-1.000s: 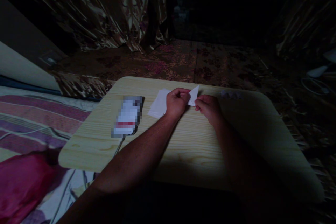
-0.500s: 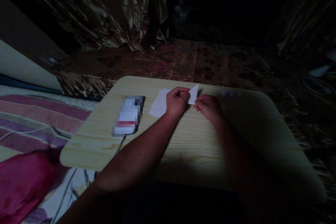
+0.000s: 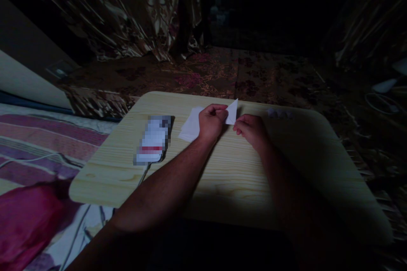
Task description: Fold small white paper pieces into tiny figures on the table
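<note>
My left hand [image 3: 212, 122] and my right hand [image 3: 250, 129] both pinch a small white folded paper triangle [image 3: 232, 111] just above the far part of a light wooden table [image 3: 222, 169]. The triangle's point stands upward between the two hands. Under and to the left of my left hand lies a small stack of white paper sheets [image 3: 190, 126]. Both hands have their fingers curled closed on the paper.
A phone [image 3: 153, 145] with a cable lies on the table's left part. A few small pale pieces [image 3: 280, 113] sit at the far right of the table. Striped bedding [image 3: 41, 144] and a red cushion [image 3: 28, 220] lie to the left; patterned fabric lies beyond.
The hands and the folded paper have shifted slightly up and left in view; the triangle now stands a little more upright. The grip is unchanged.
</note>
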A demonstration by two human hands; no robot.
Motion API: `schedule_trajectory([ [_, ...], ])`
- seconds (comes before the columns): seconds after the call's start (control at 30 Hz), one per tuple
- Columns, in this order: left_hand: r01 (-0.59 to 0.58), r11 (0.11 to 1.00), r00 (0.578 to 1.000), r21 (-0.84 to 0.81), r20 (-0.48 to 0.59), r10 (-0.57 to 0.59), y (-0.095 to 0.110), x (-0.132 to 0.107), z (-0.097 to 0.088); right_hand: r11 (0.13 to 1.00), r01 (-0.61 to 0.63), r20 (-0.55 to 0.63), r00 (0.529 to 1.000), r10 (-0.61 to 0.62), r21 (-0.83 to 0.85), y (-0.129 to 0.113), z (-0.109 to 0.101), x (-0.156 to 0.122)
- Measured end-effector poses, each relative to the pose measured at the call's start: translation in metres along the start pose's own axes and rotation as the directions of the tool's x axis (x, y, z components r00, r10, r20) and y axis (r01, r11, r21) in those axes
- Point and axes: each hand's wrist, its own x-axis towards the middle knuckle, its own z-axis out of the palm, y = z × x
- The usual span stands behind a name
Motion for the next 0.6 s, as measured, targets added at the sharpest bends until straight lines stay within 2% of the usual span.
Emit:
schedule_trajectory([
  [0.2, -0.001, 0.999, 1.0, -0.04, -0.001, 0.0, -0.0005, 0.0016, -0.0014, 0.997, -0.018, 0.036, 0.999, 0.015, 0.076, 0.0, -0.0014, 0.0012],
  [0.43, 0.006, 0.999, 1.0, -0.036, 0.023, -0.005, -0.0007, -0.001, 0.0004, 1.0, -0.016, 0.025, 1.0, 0.016, 0.0, -0.0003, -0.0006, -0.0002],
  [0.6, 0.021, 0.999, 0.999, -0.042, 0.035, -0.02, -0.0002, -0.002, 0.0003, 1.0, 0.008, 0.015, 1.0, -0.008, 0.009, -0.0012, -0.0007, -0.0002],
])
